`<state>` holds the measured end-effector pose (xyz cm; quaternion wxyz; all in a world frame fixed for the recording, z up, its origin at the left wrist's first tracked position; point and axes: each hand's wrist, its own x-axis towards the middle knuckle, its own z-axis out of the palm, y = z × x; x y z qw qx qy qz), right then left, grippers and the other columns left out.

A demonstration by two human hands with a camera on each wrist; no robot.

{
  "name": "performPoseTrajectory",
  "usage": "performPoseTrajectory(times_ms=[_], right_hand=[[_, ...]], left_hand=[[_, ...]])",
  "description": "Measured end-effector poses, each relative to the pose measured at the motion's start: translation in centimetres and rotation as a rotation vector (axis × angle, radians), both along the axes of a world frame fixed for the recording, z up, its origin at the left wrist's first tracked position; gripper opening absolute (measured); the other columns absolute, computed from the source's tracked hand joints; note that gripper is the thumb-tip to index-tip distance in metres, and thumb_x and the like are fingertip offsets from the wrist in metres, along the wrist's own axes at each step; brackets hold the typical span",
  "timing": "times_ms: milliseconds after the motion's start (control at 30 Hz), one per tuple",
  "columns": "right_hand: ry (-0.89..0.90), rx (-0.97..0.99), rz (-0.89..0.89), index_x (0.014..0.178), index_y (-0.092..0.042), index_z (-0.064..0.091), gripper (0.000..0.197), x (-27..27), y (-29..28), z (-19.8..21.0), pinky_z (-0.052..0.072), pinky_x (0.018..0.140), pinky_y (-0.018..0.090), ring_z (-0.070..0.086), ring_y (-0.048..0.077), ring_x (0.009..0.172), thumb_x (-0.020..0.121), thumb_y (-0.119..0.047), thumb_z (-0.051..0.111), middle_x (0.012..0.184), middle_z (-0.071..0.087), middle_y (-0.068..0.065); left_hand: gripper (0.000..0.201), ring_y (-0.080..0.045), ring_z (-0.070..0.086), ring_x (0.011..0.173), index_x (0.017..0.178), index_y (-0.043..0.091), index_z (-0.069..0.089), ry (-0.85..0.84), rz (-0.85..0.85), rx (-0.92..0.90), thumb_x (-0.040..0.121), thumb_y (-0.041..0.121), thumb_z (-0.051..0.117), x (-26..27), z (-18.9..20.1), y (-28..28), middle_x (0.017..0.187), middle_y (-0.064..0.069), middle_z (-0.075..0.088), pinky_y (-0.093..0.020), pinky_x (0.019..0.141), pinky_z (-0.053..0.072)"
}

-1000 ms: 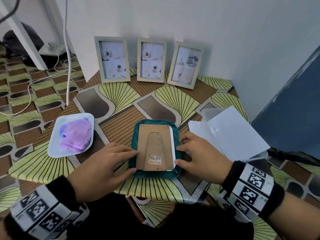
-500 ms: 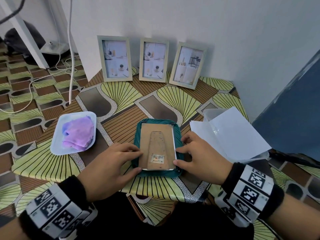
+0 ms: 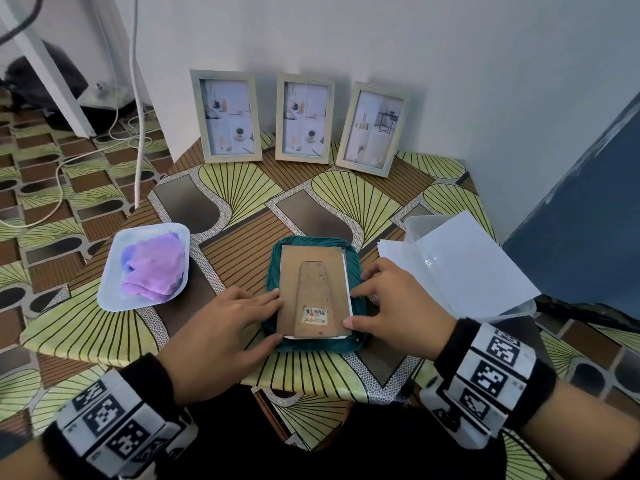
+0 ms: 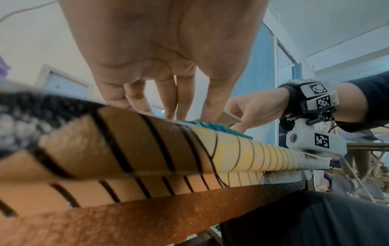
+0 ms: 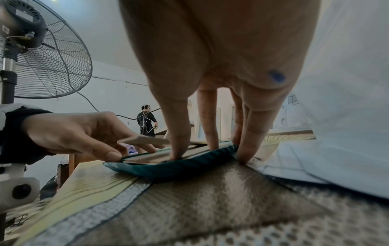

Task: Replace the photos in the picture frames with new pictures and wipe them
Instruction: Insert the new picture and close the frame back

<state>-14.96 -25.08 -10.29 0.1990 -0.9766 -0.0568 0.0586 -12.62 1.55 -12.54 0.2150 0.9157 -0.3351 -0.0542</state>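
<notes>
One frame (image 3: 313, 292) lies face down on a teal cloth (image 3: 277, 268) at the table's (image 3: 221, 202) six o'clock edge, its brown backing board uppermost. The left hand (image 3: 221, 327) pinches the board's nine o'clock edge, while the right hand (image 3: 391, 303) pinches the three o'clock edge, thumb on the near corner. Seating the backing probably wants even pressure from both sides, keeping the white sheet beneath square. Three upright frames (image 3: 304, 117) stand at twelve o'clock; loose white sheets (image 3: 460, 261) at three, a tray (image 3: 110, 299) at nine.

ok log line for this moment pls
step: fitting backing board | frame: face down on teal cloth | left hand: at board's left edge | right hand: at right edge | purple cloth: untouched
</notes>
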Motion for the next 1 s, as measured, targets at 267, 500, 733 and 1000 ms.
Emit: performPoseTrajectory(times_ms=[267,500,733,1000], right_hand=[[0.022,0.022,-0.022,0.125,-0.022,0.067,0.059,0.2,-0.2,0.1,0.036,0.087,0.020,0.045,0.010,0.109,0.073,-0.046,0.081,0.116,0.042,-0.007],[0.041,0.020,-0.001,0.123,-0.026,0.067,0.058,0.6,0.0,0.4,0.041,0.095,0.027,0.044,0.012,0.109,0.071,-0.046,0.082,0.114,0.041,-0.006],[-0.049,0.140,-0.108,0.119,-0.024,0.066,0.039,1.9,0.2,0.1,0.047,0.090,0.028,0.053,0.011,0.096,0.084,-0.041,0.070,0.104,0.050,-0.005],[-0.041,0.186,-0.200,0.124,-0.022,0.061,0.033,5.6,1.1,0.1,0.043,0.093,0.027,0.053,0.015,0.099,0.093,-0.031,0.058,0.123,0.052,0.005]], left_hand=[[0.065,-0.005,0.048,0.113,0.142,0.031,0.047,0.034,0.043,-0.020,0.082,0.050,0.066,0.8,0.0,-0.7,0.143,0.023,0.047,-0.024,0.100,0.040],[0.053,-0.003,0.046,0.100,0.138,0.036,0.051,0.024,0.039,0.020,0.088,0.051,0.059,1.0,0.2,-0.8,0.141,0.029,0.044,-0.019,0.089,0.040],[0.027,-0.002,0.062,0.078,0.110,0.031,0.073,0.049,0.143,-0.169,0.083,0.033,0.072,3.3,2.0,-0.8,0.083,0.021,0.070,-0.027,0.075,0.053],[0.039,-0.004,0.057,0.088,0.123,0.033,0.060,0.051,0.123,0.085,0.088,0.049,0.061,9.1,4.8,-3.5,0.101,0.013,0.060,-0.024,0.076,0.048]])
